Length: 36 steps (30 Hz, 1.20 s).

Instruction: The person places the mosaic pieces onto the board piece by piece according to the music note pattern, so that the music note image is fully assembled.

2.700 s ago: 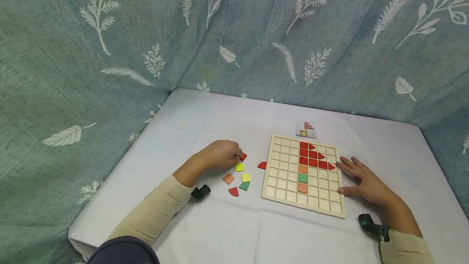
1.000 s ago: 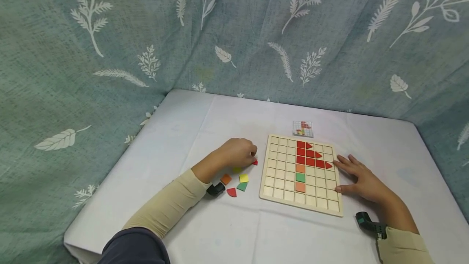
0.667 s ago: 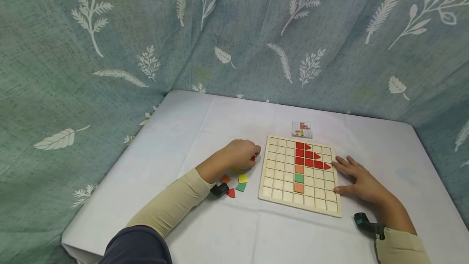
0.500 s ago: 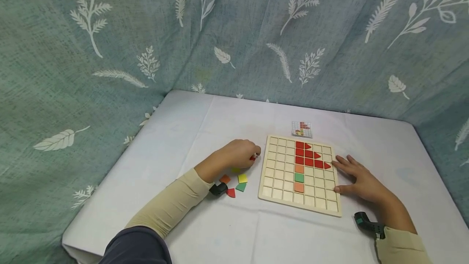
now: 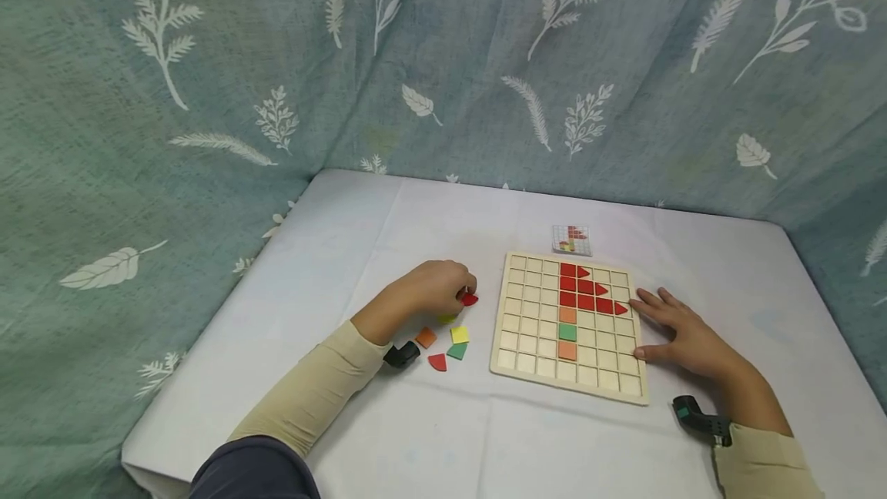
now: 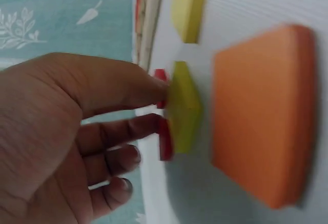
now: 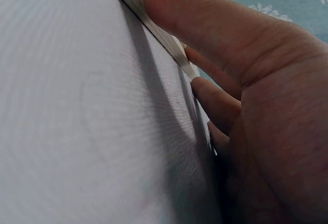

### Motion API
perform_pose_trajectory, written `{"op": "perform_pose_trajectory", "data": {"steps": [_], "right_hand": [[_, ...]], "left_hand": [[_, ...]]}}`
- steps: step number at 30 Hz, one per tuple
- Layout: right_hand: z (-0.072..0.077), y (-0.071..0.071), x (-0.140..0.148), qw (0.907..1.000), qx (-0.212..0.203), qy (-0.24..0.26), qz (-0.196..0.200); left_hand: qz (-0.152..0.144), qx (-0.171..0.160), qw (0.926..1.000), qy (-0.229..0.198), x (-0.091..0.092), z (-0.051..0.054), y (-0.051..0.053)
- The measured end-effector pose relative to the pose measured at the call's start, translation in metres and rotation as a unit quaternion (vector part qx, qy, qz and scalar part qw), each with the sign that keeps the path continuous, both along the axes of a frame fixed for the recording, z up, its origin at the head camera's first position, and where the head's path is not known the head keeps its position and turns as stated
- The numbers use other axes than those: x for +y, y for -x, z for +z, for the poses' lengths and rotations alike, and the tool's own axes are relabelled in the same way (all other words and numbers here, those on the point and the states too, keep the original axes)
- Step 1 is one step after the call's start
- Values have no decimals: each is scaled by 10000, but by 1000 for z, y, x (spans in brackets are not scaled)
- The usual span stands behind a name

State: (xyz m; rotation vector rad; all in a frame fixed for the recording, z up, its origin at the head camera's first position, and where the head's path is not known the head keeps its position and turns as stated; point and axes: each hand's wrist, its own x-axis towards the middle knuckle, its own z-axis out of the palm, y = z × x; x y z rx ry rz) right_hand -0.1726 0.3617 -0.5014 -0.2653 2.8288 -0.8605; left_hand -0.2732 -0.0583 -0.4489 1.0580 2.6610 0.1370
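My left hand (image 5: 435,288) is over the loose tiles left of the wooden grid board (image 5: 530,380). Its thumb and index finger pinch a red tile (image 5: 470,299) with a curved edge; part of it is hidden by the fingers. In the left wrist view, red shows on both sides of the fingertips, behind a yellow tile (image 6: 183,108); whether that is one tile or two, I cannot tell. My right hand (image 5: 686,333) rests at the board's right edge, fingers spread, with thumb and fingertips touching its rim. Red, orange and green tiles sit in the board's cells.
Near the left hand lie an orange square (image 5: 426,337), a yellow square (image 5: 460,335), a green tile (image 5: 457,350) and a red quarter-circle (image 5: 438,362). A small pattern card (image 5: 571,239) lies behind the board. A patterned curtain (image 5: 443,60) hangs behind the white-covered table (image 5: 333,252).
The left hand moved right toward the board's left edge, then drew back left with red at its fingertips. The red tile formerly beside the board is gone from there. The right hand stays put.
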Motion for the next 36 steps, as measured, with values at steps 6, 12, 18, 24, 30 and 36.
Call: {"op": "perform_pose_trajectory", "data": {"steps": [6, 12, 18, 24, 30, 36], "right_hand": [[1, -2, -1, 10000, -44, 89, -1], [-5, -2, -2, 9998, -111, 134, -38], [-2, 0, -1, 9999, -34, 139, -35], [-1, -1, -1, 9999, -38, 116, -47], [-2, -1, -1, 10000, -13, 81, -21], [0, 0, 0, 10000, 11, 61, 9]], "left_hand": [[-231, 60, 9995, -225, -1, -6, 2], [-305, -47, 9993, -187, 2, -9, 7], [-379, 18, 9992, -160, 4, -7, 12], [-462, -116, 9987, -189, 7, -7, 15], [-648, -43, 9976, -238, 10, -7, 18], [-691, -122, 9973, -206, 12, -6, 21]]}}
